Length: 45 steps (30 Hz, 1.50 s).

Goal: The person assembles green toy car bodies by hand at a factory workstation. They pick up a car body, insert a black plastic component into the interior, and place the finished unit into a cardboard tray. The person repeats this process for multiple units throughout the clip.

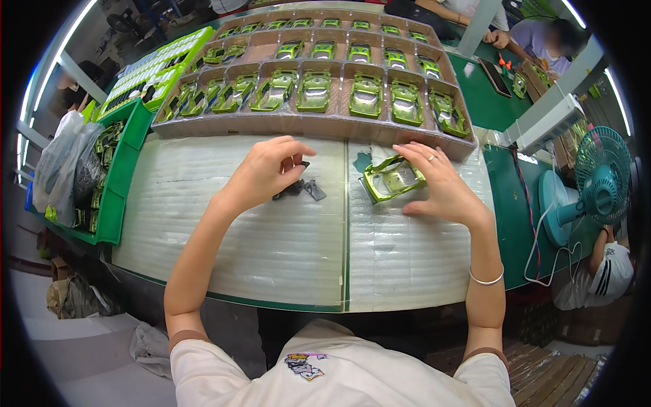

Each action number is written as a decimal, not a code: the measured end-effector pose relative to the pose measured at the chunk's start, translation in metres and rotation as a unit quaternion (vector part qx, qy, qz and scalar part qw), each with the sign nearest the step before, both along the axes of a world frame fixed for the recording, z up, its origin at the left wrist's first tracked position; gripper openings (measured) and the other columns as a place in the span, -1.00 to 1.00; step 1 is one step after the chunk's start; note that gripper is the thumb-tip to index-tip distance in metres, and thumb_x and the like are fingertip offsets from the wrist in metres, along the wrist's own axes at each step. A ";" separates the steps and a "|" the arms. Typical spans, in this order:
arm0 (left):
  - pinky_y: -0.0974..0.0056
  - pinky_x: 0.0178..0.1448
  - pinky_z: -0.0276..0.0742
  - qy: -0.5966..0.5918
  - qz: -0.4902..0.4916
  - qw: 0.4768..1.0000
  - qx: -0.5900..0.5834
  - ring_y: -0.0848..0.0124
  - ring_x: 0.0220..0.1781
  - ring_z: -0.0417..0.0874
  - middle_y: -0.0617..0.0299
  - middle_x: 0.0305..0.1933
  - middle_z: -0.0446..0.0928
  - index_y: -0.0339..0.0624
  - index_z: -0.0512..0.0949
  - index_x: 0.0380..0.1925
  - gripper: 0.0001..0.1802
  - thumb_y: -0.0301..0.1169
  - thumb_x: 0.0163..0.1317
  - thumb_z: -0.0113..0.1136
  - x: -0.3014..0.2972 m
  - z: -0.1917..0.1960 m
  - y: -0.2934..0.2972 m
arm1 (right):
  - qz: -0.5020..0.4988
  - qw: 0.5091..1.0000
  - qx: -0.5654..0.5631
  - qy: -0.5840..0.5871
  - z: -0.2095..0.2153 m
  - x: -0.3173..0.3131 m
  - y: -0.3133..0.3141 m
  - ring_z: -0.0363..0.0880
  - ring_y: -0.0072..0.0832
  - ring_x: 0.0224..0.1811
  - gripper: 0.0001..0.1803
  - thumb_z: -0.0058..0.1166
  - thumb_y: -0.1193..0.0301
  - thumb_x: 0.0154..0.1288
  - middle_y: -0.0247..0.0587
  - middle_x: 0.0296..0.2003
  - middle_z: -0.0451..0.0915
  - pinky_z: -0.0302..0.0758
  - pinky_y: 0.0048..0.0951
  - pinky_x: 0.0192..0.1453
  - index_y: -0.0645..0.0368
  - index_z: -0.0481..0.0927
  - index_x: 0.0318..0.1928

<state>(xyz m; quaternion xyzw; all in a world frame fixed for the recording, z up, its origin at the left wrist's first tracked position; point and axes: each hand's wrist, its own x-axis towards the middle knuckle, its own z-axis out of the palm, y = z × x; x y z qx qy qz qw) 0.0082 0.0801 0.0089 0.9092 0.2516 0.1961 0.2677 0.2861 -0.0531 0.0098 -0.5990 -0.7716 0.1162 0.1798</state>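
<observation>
A bright green toy car body shell (395,182) with window openings lies on the white foam mat, right of centre. My right hand (444,184) curves around its right end, fingers spread over the far edge and thumb apart from the near side. Over the mat's middle, the fingers of my left hand (270,168) are bent together at a small black plastic part (304,164), mostly hidden by them. Just below that hand sits a little heap of black plastic parts (293,189), with a greyer piece (314,190) at its right side.
A divided cardboard tray (271,125) of green car shells spans the mat's far side. At left stands a green crate (129,197) holding more shells and plastic bags. A teal fan (590,180) with a white cable is at right. Other people sit across the table.
</observation>
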 end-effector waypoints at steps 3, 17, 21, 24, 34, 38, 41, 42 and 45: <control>0.45 -0.24 0.54 -0.123 0.011 0.977 -0.173 0.52 -0.34 0.59 0.29 -0.43 0.50 -0.32 0.49 -0.28 -0.80 -0.67 0.03 0.11 0.006 0.003 -0.012 | -0.021 0.998 -0.041 0.034 0.004 0.004 0.002 0.23 -0.23 0.20 -0.01 0.41 0.45 -0.33 -0.13 0.11 0.31 0.20 -0.29 0.29 0.08 0.20 0.23; 0.34 -0.34 0.52 -0.287 -0.022 0.952 0.102 0.30 -0.41 0.61 0.16 -0.38 0.61 -0.23 0.47 -0.55 -0.86 -0.63 -0.10 0.24 0.043 -0.021 -0.068 | 0.047 0.963 0.227 0.138 -0.004 -0.043 -0.001 0.48 -0.28 -0.13 -0.32 0.22 0.69 -0.35 -0.25 -0.14 0.44 0.49 -0.35 -0.12 0.05 0.46 -0.04; 0.30 -0.34 0.51 -0.274 -0.065 0.942 0.180 0.27 -0.39 0.59 0.16 -0.36 0.59 -0.21 0.45 -0.55 -0.85 -0.63 -0.13 0.22 0.037 -0.017 -0.073 | 0.078 0.934 0.332 0.110 -0.002 -0.046 0.000 0.47 -0.38 -0.17 -0.29 0.16 0.74 -0.39 -0.32 -0.19 0.43 0.51 -0.41 -0.25 0.02 0.49 -0.05; 0.30 -0.31 0.53 -0.263 -0.067 0.942 0.198 0.25 -0.35 0.61 0.14 -0.35 0.60 -0.22 0.46 -0.56 -0.84 -0.64 -0.15 0.25 0.036 -0.016 -0.073 | 0.080 0.929 0.346 0.102 -0.004 -0.048 -0.001 0.47 -0.41 -0.20 -0.30 0.14 0.74 -0.39 -0.34 -0.20 0.42 0.49 -0.43 -0.26 0.01 0.50 -0.05; 0.27 -0.32 0.50 -0.226 -0.094 0.944 0.220 0.26 -0.35 0.57 0.18 -0.35 0.55 -0.23 0.51 -0.47 -0.85 -0.59 -0.13 0.18 0.034 -0.014 -0.068 | 0.120 0.896 0.419 0.085 -0.008 -0.047 0.002 0.46 -0.50 -0.26 -0.53 0.13 0.65 -0.19 -0.40 -0.27 0.44 0.45 -0.50 -0.27 0.03 0.57 -0.14; 0.25 -0.32 0.49 -0.219 -0.076 0.957 0.172 0.25 -0.35 0.56 0.17 -0.38 0.54 -0.20 0.52 -0.44 -0.83 -0.60 -0.12 0.18 0.031 -0.016 -0.071 | 0.124 0.893 0.424 0.081 -0.008 -0.049 0.002 0.46 -0.50 -0.26 -0.57 0.14 0.61 -0.17 -0.39 -0.27 0.44 0.48 -0.47 -0.24 0.03 0.58 -0.16; 0.24 -0.32 0.48 -0.207 -0.059 0.964 0.158 0.25 -0.37 0.56 0.17 -0.39 0.54 -0.19 0.52 -0.43 -0.82 -0.61 -0.12 0.18 0.031 -0.013 -0.074 | 0.123 0.891 0.432 0.070 -0.010 -0.049 0.002 0.47 -0.49 -0.27 -0.57 0.16 0.59 -0.17 -0.39 -0.27 0.44 0.50 -0.45 -0.22 0.03 0.59 -0.16; 0.23 -0.32 0.48 -0.199 -0.048 0.964 0.169 0.25 -0.37 0.55 0.17 -0.39 0.54 -0.19 0.53 -0.43 -0.81 -0.61 -0.13 0.18 0.033 -0.012 -0.075 | 0.123 0.890 0.434 0.066 -0.012 -0.049 0.002 0.47 -0.49 -0.27 -0.57 0.16 0.58 -0.17 -0.38 -0.27 0.44 0.51 -0.45 -0.21 0.03 0.59 -0.16; 0.26 -0.33 0.48 -0.159 -0.020 0.970 0.185 0.28 -0.41 0.56 0.20 -0.40 0.56 -0.18 0.54 -0.48 -0.87 -0.60 -0.10 0.23 0.033 -0.012 -0.079 | 0.124 0.890 0.433 0.068 -0.015 -0.051 0.004 0.47 -0.48 -0.27 -0.56 0.17 0.58 -0.18 -0.38 -0.26 0.43 0.51 -0.45 -0.21 0.02 0.59 -0.15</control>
